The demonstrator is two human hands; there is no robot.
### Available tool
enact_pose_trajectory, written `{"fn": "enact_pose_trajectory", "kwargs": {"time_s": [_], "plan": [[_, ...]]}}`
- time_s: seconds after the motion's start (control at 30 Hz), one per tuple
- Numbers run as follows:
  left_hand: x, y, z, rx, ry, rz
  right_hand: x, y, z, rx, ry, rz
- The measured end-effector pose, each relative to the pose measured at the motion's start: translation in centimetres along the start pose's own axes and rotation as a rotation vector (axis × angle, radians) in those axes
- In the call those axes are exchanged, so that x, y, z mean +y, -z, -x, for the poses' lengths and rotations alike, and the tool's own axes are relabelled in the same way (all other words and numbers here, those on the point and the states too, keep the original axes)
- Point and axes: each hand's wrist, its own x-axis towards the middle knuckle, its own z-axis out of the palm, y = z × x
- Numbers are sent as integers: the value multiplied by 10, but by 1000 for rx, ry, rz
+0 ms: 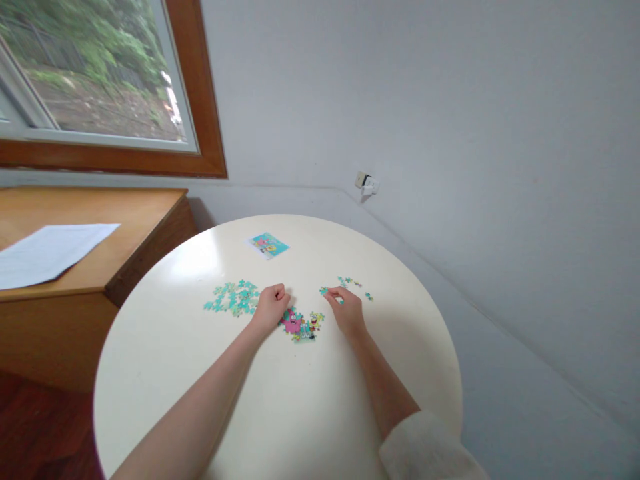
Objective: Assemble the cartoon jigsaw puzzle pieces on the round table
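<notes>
My left hand (271, 306) rests curled in a loose fist on the round cream table (200, 400), between a loose heap of teal jigsaw pieces (233, 297) and a small joined patch of puzzle (301, 325) in pink and yellow. What its fingers hold, if anything, is hidden. My right hand (346, 309) lies just right of that patch, fingertips pinched on a teal piece (325, 291). A few more teal pieces (354, 284) lie beyond it. A small reference picture (268, 245) sits at the table's far side.
A wooden desk (100, 267) with a white sheet of paper (47, 252) stands to the left under a wood-framed window (100, 80). A grey wall with a white socket (367, 182) runs behind and to the right.
</notes>
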Motion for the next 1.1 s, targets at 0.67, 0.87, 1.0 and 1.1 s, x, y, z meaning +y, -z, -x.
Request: {"fn": "enact_pose_trajectory", "kwargs": {"time_s": [0.67,0.87,1.0,1.1], "plan": [[-4,-1,-1,-2,-5,21,12,-6,0,-84,58,153],[-3,0,0,-5,-16,23,8,-5,1,-75,54,157],[-4,-1,0,2,-19,21,4,-1,-1,-16,75,112],[-4,0,-1,3,-11,20,3,6,-3,109,59,114]]}}
